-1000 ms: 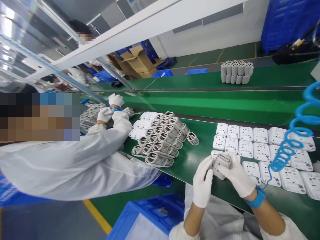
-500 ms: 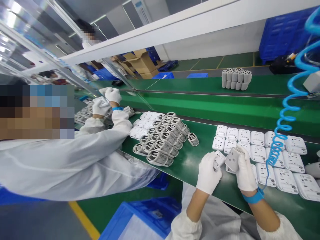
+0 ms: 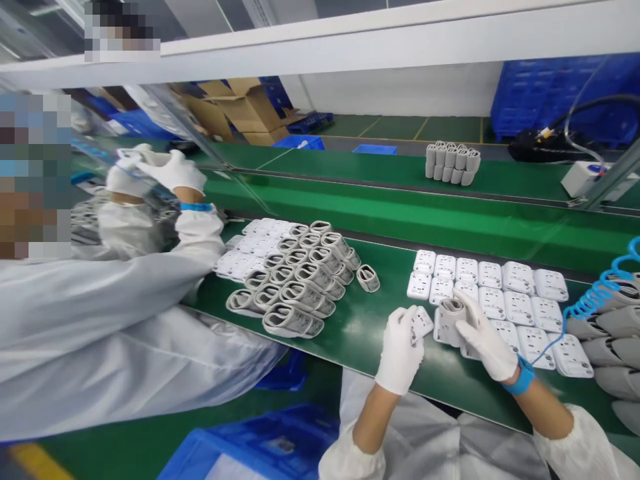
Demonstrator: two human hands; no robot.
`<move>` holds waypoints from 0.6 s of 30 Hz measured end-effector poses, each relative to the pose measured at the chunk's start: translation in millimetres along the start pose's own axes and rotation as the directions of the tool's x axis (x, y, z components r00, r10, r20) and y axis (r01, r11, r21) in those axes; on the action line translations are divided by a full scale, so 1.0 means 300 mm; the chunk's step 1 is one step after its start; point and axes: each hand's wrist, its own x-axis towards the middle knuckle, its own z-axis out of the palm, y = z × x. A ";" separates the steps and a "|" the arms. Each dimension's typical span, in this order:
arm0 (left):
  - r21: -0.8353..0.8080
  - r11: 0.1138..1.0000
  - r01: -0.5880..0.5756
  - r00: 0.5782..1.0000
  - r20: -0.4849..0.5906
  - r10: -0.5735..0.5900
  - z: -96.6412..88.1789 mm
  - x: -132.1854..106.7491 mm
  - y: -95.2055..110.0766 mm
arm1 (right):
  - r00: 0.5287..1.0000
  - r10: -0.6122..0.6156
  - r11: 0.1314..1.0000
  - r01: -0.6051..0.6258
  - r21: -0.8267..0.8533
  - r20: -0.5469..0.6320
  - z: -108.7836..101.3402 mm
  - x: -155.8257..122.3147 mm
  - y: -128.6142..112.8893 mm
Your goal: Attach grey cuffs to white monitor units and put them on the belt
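My left hand (image 3: 400, 353), in a white glove, is closed around the edge of a small white plastic housing (image 3: 422, 323) with dark holes in its face. To its right, my gloved right hand (image 3: 484, 339) grips a rolled grey cuff (image 3: 450, 323), thumb in front and fingers behind. The cuff stands upright over the near left part of the rows of white housings (image 3: 492, 303); whether it rests on them I cannot tell. A blue band (image 3: 523, 375) circles my right wrist.
Rolled grey cuffs (image 3: 305, 283) lie left on the green table (image 3: 345, 337), beside more white housings (image 3: 250, 247). More cuffs (image 3: 613, 353) crowd the right edge near a coiled blue cord (image 3: 600, 293). A co-worker's sleeve (image 3: 125, 280) reaches in from the left.
The cuff has gone from tilted to upright and moved apart from the housing in my left hand. My view has turned, bringing more cuffs in at the right. The co-worker's hands have risen.
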 end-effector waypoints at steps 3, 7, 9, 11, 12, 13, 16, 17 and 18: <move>-0.157 0.987 0.011 1.000 0.028 -0.007 -0.025 -0.002 -0.009 | 0.997 -0.023 1.000 0.021 0.021 0.080 -0.022 0.028 0.018; -0.305 0.952 0.021 0.999 0.051 -0.006 -0.060 0.007 -0.039 | 0.996 -0.027 0.998 0.022 0.063 0.082 -0.027 0.051 0.053; -0.372 0.926 0.066 0.997 0.056 -0.048 -0.065 0.015 -0.047 | 0.996 -0.038 0.996 0.031 0.085 0.084 -0.023 0.054 0.066; -0.457 0.877 0.148 0.989 0.052 -0.140 -0.060 0.026 -0.044 | 0.994 -0.043 0.993 0.032 0.117 0.098 -0.020 0.054 0.077; -0.500 0.842 0.200 0.978 0.058 -0.198 -0.055 0.033 -0.040 | 0.994 -0.044 0.991 0.031 0.133 0.099 -0.019 0.055 0.081; -0.536 0.805 0.253 0.964 0.066 -0.259 -0.050 0.040 -0.034 | 0.995 -0.042 0.989 0.029 0.143 0.092 -0.020 0.057 0.083; -0.577 0.728 0.369 0.918 0.106 -0.382 -0.042 0.059 -0.014 | 0.998 -0.033 0.989 0.026 0.143 0.046 -0.026 0.063 0.077; -0.578 0.718 0.388 0.909 0.111 -0.402 -0.043 0.062 -0.008 | 0.999 -0.032 0.989 0.028 0.148 0.029 -0.029 0.064 0.070; -0.583 0.710 0.396 0.903 0.105 -0.417 -0.045 0.064 -0.004 | 0.999 -0.031 0.985 0.028 0.169 0.018 -0.031 0.065 0.062</move>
